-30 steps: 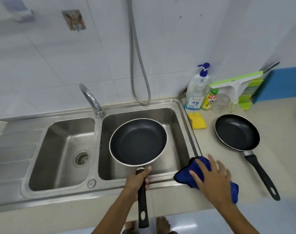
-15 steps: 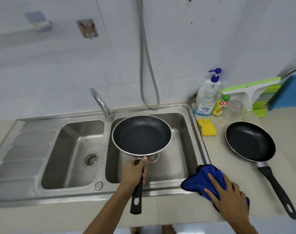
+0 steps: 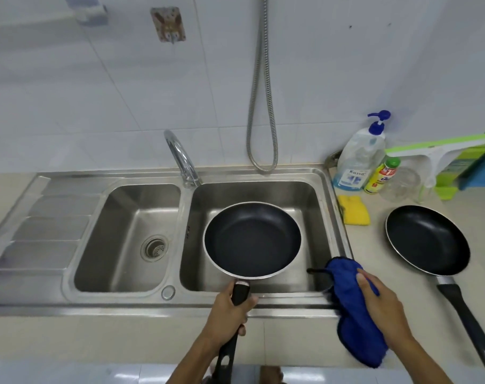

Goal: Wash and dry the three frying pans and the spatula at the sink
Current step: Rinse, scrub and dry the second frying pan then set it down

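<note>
Over the right basin of the steel sink [image 3: 341,231], the left hand [image 3: 230,310] grips the black handle [image 3: 240,295] of a frying pan [image 3: 252,239]. The fingers are wrapped round the handle just behind the pan's bowl. The pan sits level and open side up, straight ahead of the hand, and its dark non-stick inside faces the camera. The rest of the handle runs back under the palm, past the wrist, toward the person.

To the right, the right hand [image 3: 382,309] holds a bunched blue cloth [image 3: 352,322], with the thumb lying on top of it. The cloth sits at the sink's front right corner, near the held pan's rim and not touching it. A thin dark tip [image 3: 316,271] pokes out beside the cloth inside the basin; I cannot tell what it is.

A 2nd frying pan [image 3: 426,239] rests open side up on the counter [image 3: 388,275] to the right of the sink. Its handle points toward the person, well apart from both hands.

Behind it stand a pump bottle [image 3: 357,162], a small yellow bottle [image 3: 381,176] and a green squeegee [image 3: 440,146], and a yellow sponge [image 3: 353,210] lies by the sink's edge. The tap [image 3: 180,156] rises between the 2 basins, and a metal hose [image 3: 263,106] hangs on the tiled wall.
</note>
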